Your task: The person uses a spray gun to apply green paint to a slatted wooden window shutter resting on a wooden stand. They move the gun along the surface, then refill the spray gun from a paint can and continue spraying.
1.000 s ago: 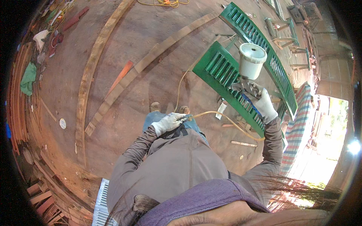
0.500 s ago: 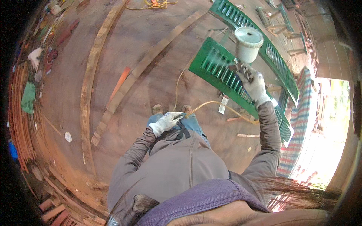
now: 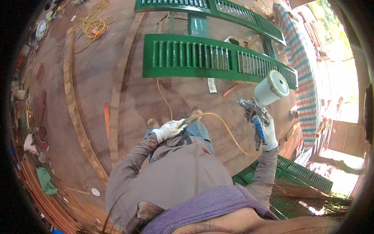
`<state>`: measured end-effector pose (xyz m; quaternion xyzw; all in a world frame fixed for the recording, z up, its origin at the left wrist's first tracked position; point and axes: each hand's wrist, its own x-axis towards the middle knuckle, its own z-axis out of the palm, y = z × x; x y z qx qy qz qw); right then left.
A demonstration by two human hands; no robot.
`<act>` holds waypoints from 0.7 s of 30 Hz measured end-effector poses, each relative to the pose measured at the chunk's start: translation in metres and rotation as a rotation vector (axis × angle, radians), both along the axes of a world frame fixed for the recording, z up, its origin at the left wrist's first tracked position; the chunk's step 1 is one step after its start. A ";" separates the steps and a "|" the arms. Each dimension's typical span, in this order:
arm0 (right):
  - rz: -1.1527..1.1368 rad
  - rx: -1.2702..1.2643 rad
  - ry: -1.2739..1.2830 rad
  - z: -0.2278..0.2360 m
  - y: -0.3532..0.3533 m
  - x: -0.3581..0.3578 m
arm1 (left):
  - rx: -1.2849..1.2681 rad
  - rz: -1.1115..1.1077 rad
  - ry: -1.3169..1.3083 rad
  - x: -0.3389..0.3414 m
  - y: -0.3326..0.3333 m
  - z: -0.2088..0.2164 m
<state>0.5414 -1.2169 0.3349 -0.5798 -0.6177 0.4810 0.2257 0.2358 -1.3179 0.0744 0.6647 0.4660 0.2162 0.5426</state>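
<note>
My right hand (image 3: 268,130), in a white glove, is closed round the handle of a paint spray gun (image 3: 252,111). The gun's pale cup (image 3: 272,87) leans to the right, and its nozzle faces left. In front of it lies a green slatted shutter panel (image 3: 191,58) with a wet-looking shine; the gun is apart from it, near its right half. My left hand (image 3: 170,129), also gloved, grips the yellow air hose (image 3: 218,116) at my waist. From there the hose loops across to the gun's lower end.
A second green shutter panel (image 3: 233,15) lies beyond the first. More green panels (image 3: 304,173) are beside my right elbow. Wooden beams (image 3: 76,97) lie on the floor at left, near a coiled yellow hose (image 3: 93,25). A striped tarp (image 3: 307,89) hangs at right.
My right hand has brought the spray gun back from over the near panel, and the cup has tipped right. The view has turned right. My left hand still holds the hose.
</note>
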 end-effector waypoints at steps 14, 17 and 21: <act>0.234 0.205 -0.050 0.011 0.164 0.201 | 0.047 0.081 -0.235 0.269 0.125 -0.021; 0.354 0.118 -0.027 0.010 0.216 0.209 | 0.088 0.233 -0.070 0.304 0.120 -0.006; 0.504 0.081 -0.024 -0.018 0.278 0.224 | 0.084 0.411 0.003 0.325 0.107 0.008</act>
